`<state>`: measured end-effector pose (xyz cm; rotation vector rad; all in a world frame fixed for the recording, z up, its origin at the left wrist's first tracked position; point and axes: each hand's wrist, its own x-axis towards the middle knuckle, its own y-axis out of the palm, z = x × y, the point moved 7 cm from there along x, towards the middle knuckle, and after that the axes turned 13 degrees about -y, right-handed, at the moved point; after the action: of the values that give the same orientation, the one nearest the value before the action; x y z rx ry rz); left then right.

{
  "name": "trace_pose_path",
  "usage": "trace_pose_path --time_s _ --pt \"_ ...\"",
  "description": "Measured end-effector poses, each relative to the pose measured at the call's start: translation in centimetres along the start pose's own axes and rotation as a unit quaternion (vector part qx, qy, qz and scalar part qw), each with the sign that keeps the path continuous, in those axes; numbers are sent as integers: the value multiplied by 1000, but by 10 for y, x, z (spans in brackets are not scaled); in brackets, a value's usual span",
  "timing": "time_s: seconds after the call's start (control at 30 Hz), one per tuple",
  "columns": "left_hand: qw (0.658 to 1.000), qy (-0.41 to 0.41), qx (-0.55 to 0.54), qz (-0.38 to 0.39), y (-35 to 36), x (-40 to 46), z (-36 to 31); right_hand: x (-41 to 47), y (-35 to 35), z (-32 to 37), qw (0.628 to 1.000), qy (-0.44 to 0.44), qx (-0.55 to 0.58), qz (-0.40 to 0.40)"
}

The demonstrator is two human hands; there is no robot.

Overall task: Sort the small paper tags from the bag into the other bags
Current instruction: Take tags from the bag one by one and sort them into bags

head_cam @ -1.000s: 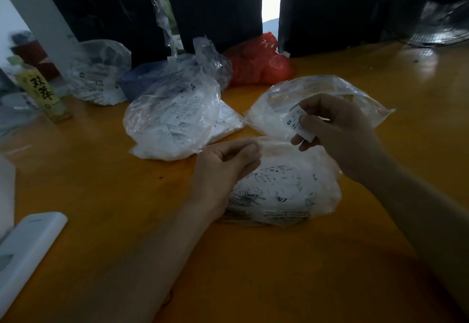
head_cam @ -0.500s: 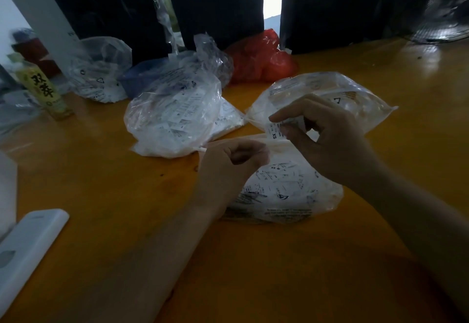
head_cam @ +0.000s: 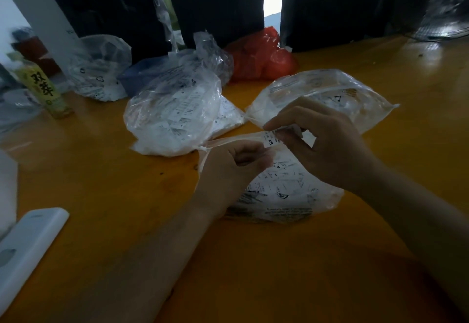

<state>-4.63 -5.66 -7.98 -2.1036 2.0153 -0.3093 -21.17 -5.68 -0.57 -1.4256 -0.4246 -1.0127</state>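
So, nearest to the camera there's a white flat device [head_cam: 24, 249] lying at the left edge of the orange table [head_cam: 101, 195], and both bare forearms reach in from the bottom. The left hand [head_cam: 228, 170] sits at the left end of the closest clear bag [head_cam: 286, 190], fingers curled and pinching the bag's top edge, which is pulled up into a taut strip running to the right. That bag is stuffed with small white printed tags and lies flat on the table between the two hands.

The right hand [head_cam: 322, 142] hovers just above the bag's mouth. Its thumb and first fingers pinch a small white paper tag [head_cam: 270, 140] marked XS; the tag hangs down from the fingertips, its lower end right at the stretched rim of the bag and just beside the left hand's knuckles. Can't tell whether the tag is touching the plastic or is just in front of it.

Further back, a second clear bag [head_cam: 330, 94] lies behind the right hand, and a fuller one [head_cam: 175, 117] packed with tags stands to the left of it, with a flat packet [head_cam: 228, 117] poking out between them. Behind those there's a red bag [head_cam: 261, 56], a blue bowl-like thing [head_cam: 142, 74] under crumpled plastic, another clear bag [head_cam: 99, 68], and a yellow-green bottle [head_cam: 40, 84] at the far left. Dark curtains [head_cam: 215, 5] close off the back.
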Motion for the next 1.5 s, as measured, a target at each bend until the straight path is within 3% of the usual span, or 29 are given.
trace_pose_path --time_s 0.17,0.3,0.57,0.63,0.8,1.13,1.23,1.33,1.5 --pt "1000 18 0 20 3 -2 -3 -1 8 -2 998 -23 -36 44" --pt "997 -26 -55 45 4 -2 3 -2 9 -7 995 -20 -46 83" --pt "997 -27 -51 43 0 -2 1 -11 16 -21 988 86 25 125" --pt "997 -27 -61 48 1 -3 0 -12 18 -22 986 115 38 111" --pt "991 -46 -120 41 0 0 1 -17 8 -36 965 245 85 -29" --pt "986 -35 -161 35 -3 -1 0 -15 26 -18 977 194 73 45" --pt "982 -42 -177 45 -2 2 2 -16 20 -23 978 205 44 19" --pt "989 -16 -149 0 -7 4 0 -19 11 -34 968 243 60 -30" --pt "984 114 0 -139 -38 -3 -28 -21 3 -45 964 252 68 -51"
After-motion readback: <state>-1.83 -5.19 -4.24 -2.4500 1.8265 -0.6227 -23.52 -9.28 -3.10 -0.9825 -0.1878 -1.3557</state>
